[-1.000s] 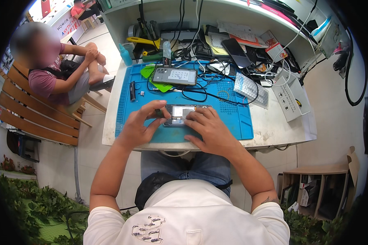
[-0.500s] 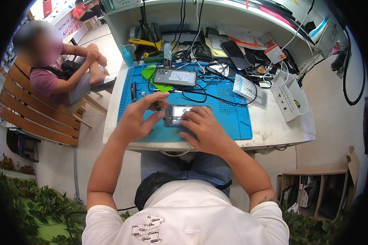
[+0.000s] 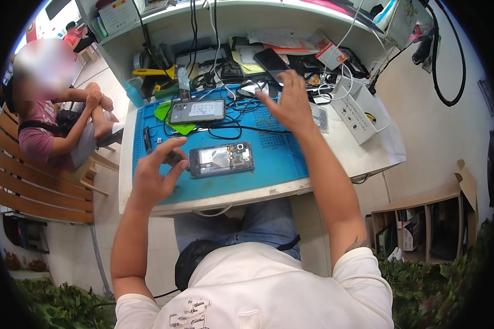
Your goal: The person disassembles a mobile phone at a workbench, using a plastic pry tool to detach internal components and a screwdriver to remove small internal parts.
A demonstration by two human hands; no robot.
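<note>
Now that the right fingers [image 3: 293,85] have left the opened phone [image 3: 220,169], it lies unsteadied by them, just right of the left fingers [image 3: 167,147] | left: narrow, pinching small dark part [image 3: 174,157] | right: wide, seemingly empty, near dark phone [image 3: 269,61]

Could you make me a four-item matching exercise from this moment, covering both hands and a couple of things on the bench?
1. Left hand
2. Right hand
3. Opened phone
4. White box

A. On the front part of the blue mat, inner parts showing
B. At the right of the bench, beyond the mat
C. With a small dark item at its fingers
D. Fingers spread, near the dark phone at the back

Pairs: 1-C, 2-D, 3-A, 4-B
</note>
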